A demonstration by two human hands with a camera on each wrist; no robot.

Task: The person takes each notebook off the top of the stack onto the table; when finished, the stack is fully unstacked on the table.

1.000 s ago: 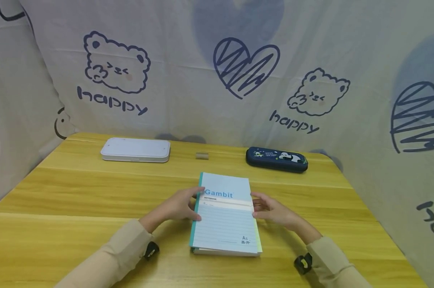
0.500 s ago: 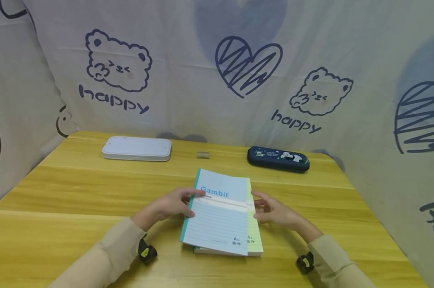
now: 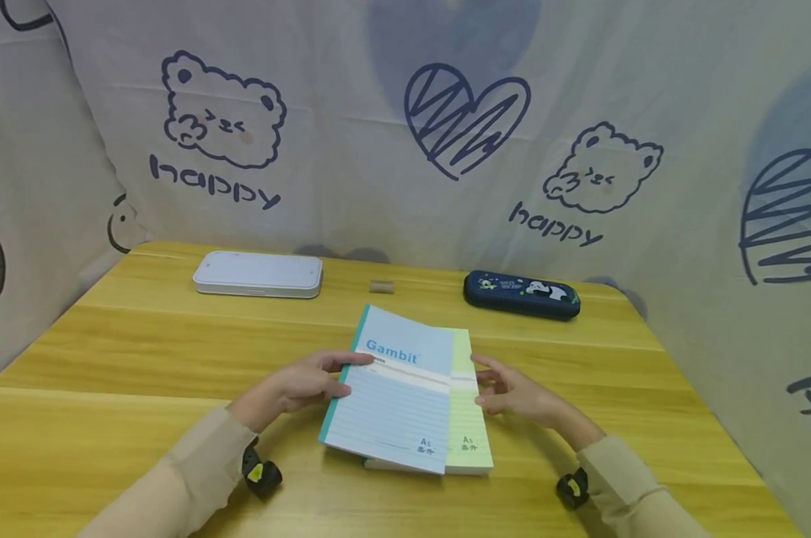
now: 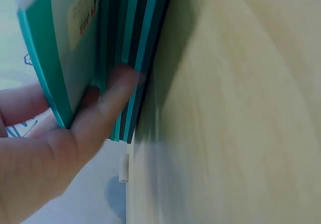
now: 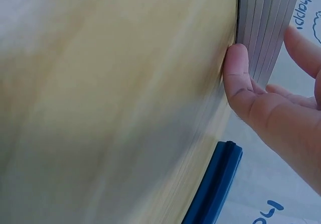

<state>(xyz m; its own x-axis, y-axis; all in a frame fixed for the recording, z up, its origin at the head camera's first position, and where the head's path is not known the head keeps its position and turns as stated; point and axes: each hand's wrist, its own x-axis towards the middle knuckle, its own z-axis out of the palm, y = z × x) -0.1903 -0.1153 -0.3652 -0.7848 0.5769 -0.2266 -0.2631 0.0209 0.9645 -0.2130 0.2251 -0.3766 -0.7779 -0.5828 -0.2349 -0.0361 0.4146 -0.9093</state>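
From my far seat I see the surface (image 3: 129,344) extending widely left and right of the hands; near its far edge lie a white case (image 3: 258,273) and a dark case (image 3: 521,294). The left hand (image 3: 294,383) pinches the left edge of the blue notebook (image 3: 392,403) (this edge is raised above the stack (image 5: 263,28)). The right hand (image 3: 519,394) has its fingers apart and touches the stack's right side. The blue notebook partly covers this stack, its title toward far, its long axis running near to far, leaning slightly right.
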